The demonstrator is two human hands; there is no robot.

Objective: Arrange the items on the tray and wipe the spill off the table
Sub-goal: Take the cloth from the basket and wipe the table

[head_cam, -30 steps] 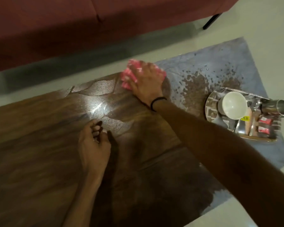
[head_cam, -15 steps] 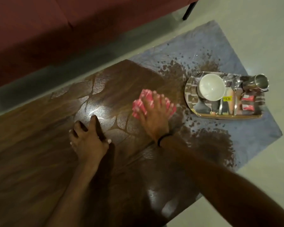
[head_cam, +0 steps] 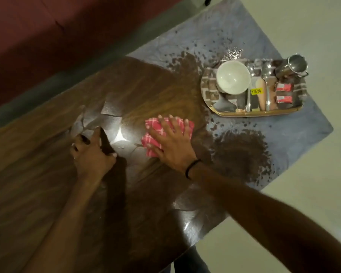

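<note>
The right hand (head_cam: pixel 172 140) lies flat with its fingers spread wide, palm pressed down on a pink checked cloth (head_cam: pixel 156 133) that sits on the wet, dark wooden worktop (head_cam: pixel 47 184). The cloth is folded into a small pad and shows at the fingertips and along the thumb side of the hand; nothing is gripped, the hand simply bears down on it. A thin black band (head_cam: pixel 192 167) circles the right wrist.

The left hand (head_cam: pixel 93 152) rests on the worktop to the left of the cloth, apart from it, propped on its fingertips with the fingers loosely curled and holding nothing. A bright glare of reflected light lies on the wet surface between the two hands.

To the right of the cloth, the grey part of the worktop carries the spill (head_cam: pixel 240 152): a wide brown patch near the right forearm, with more brown splatter higher up beside the tray.

The tray (head_cam: pixel 250 114) stands at the far right of the worktop, well apart from both hands. On it a white bowl (head_cam: pixel 232 76) sits at the left end, a steel cup (head_cam: pixel 291 66) stands at the far right corner, spoons (head_cam: pixel 266 75) lie between them, and two small red packets (head_cam: pixel 282 93) lie below the cup. A yellow price sticker (head_cam: pixel 256 91) shows on an item just beside the bowl.
</note>
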